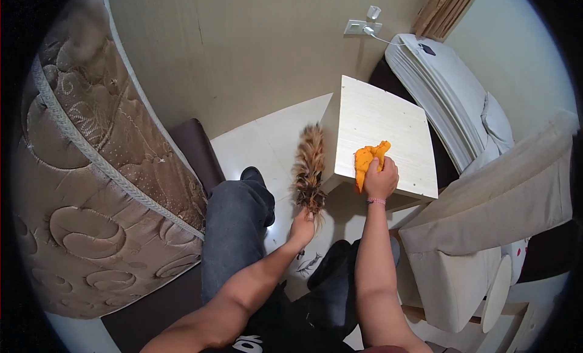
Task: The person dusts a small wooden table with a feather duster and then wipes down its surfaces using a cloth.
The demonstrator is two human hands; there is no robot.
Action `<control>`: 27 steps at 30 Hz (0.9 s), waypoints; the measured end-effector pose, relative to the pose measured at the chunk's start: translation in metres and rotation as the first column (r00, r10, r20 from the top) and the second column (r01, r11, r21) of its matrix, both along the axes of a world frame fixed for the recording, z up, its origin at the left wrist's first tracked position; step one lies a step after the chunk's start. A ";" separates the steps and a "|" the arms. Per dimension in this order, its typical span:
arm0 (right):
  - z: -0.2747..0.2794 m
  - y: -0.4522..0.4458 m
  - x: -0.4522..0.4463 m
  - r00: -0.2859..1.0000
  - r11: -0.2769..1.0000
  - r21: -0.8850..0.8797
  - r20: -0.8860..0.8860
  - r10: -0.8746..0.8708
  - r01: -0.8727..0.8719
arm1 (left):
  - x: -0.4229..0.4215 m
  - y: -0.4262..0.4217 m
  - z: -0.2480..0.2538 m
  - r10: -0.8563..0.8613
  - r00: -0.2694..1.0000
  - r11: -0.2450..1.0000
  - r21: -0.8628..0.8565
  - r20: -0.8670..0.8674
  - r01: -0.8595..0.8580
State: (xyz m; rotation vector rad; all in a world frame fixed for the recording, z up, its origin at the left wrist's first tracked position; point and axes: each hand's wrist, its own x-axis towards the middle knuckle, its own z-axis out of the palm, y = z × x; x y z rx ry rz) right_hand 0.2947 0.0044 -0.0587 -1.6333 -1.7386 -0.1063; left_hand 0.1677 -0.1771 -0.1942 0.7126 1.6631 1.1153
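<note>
My left hand (302,228) is closed around the lower end of a brown feather duster (310,164). The duster points away from me, just left of a small pale wooden table (395,125). Its handle is hidden by my fingers. My right hand (382,180), with a pink band on the wrist, grips a bunched orange cloth (367,161) at the near edge of the tabletop. Part of the cloth hangs over that edge.
An upright patterned mattress (115,189) fills the left side. Behind the table, a white folded mattress (440,92) carries a phone (427,49) wired to a wall socket (362,28). A cloth-draped chair (461,256) stands at right. Some litter (310,265) lies on the floor between my feet.
</note>
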 end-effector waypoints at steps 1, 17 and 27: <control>0.000 0.000 0.002 1.000 1.000 -0.015 0.027 -0.003 0.003 | 0.006 0.000 -0.005 0.039 0.997 0.984 0.173 0.074 -0.051; 0.002 -0.005 0.004 0.999 0.999 0.024 -0.024 0.033 -0.032 | -0.016 -0.019 0.122 -0.096 0.952 0.995 -0.010 -0.290 0.097; 0.001 -0.007 0.008 0.998 0.997 0.049 -0.026 0.056 -0.055 | -0.026 0.011 0.086 -0.146 0.984 0.986 0.066 -0.103 0.154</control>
